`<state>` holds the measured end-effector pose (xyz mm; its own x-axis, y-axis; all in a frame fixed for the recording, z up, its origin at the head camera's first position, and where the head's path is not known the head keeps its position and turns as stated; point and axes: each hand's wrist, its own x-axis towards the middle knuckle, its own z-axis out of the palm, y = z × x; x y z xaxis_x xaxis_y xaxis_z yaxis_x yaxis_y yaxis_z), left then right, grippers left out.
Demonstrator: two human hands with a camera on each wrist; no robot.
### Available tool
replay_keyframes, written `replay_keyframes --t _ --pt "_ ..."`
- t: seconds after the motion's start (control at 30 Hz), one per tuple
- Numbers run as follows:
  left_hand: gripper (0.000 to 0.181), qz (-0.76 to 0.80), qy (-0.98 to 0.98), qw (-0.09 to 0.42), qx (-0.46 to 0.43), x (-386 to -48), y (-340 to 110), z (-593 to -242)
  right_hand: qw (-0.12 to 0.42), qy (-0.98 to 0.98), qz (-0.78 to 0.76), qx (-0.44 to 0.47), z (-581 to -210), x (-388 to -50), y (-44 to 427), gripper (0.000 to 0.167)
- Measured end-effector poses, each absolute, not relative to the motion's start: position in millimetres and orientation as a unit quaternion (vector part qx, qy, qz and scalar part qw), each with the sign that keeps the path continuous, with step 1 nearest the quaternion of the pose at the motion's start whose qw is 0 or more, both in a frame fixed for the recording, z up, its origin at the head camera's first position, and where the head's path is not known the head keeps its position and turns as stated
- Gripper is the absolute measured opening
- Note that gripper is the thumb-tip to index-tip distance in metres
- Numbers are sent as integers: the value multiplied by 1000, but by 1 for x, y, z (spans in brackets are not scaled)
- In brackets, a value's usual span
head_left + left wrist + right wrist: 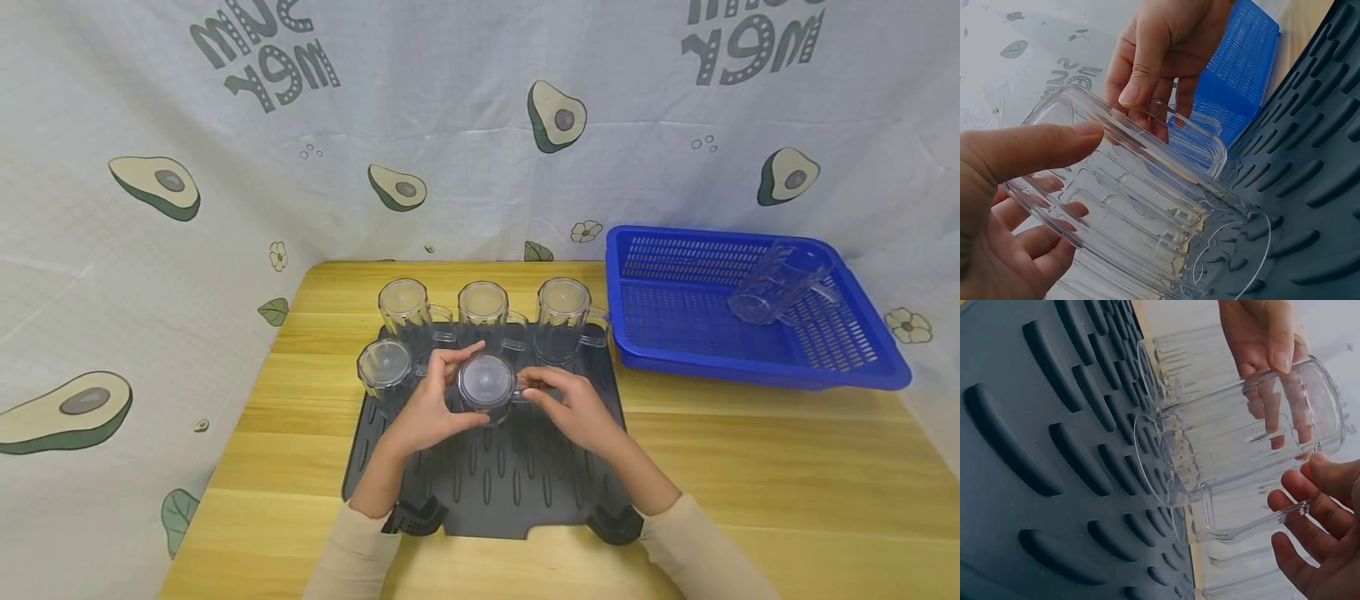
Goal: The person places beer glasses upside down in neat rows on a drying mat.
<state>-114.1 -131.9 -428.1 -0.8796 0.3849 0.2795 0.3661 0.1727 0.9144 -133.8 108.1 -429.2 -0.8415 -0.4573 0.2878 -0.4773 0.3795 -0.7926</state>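
A clear beer mug (486, 382) is upside down, base up, above the dark ribbed drying mat (486, 518). My left hand (433, 410) grips its body near the base, thumb on one side and fingers on the other. With thumb and fingers, my right hand (568, 405) holds the upper end of the mug's handle (1247, 530). In the right wrist view the mug's rim is close to the mat; whether they touch I cannot tell. Behind stand upturned mugs in a row: a left one (405, 310), a middle one (483, 310) and a right one (564, 310). Another upturned mug (385, 367) is left of my left hand.
A blue plastic basket (750, 377) stands at the right back of the wooden table (750, 467), with a clear mug (776, 283) lying on its side in it. A white curtain (465, 100) printed with avocados hangs behind the table.
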Motion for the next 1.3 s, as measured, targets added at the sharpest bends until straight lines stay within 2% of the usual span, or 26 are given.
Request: replay_keyframes --t 0.27,0.6,0.87,1.1,1.3 --pt "83 595 767 14 242 -116 -134 -430 9 -832 478 282 -434 -137 107 29" --pt "89 578 782 -14 230 -113 -136 -424 -14 -839 473 271 -434 -140 105 32" --pt "101 569 789 -40 228 -110 -138 -419 -22 -839 467 277 -436 -143 109 48" --pt "97 582 787 -47 201 -95 -142 -405 -9 -840 467 275 -431 -145 118 55" --pt "88 584 782 -67 209 -83 -154 -417 5 -843 468 264 -427 -142 129 55"
